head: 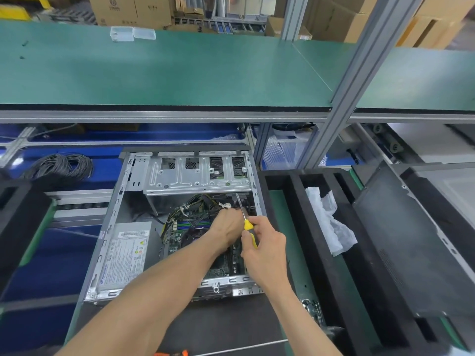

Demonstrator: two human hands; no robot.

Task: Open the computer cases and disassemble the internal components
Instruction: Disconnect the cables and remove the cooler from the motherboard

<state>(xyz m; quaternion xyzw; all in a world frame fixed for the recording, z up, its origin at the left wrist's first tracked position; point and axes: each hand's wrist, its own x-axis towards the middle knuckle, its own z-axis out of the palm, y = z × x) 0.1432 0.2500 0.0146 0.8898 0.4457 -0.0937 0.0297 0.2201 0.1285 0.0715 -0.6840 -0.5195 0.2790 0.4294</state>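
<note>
Two hands work inside the open computer case (177, 222), which lies on its side directly below you on the bench. Head view: your right hand (266, 249) has its fingers curled round the yellow handle of a screwdriver (246, 222); the metal shaft runs up and away from your fingertips, its tip just under the silver drive cage (198, 173) at the far end of the case. Your left hand (227, 227) reaches in just beside the shaft, over the motherboard (226, 263); its fingers are hidden among the cable bundle (190, 206), so whether they grasp anything cannot be told. Left of your left forearm sits the power supply (126, 255), label up. Right of your right hand, beyond the case wall, a black foam tray (298, 191) holds crumpled plastic wrap (329, 222).
</note>
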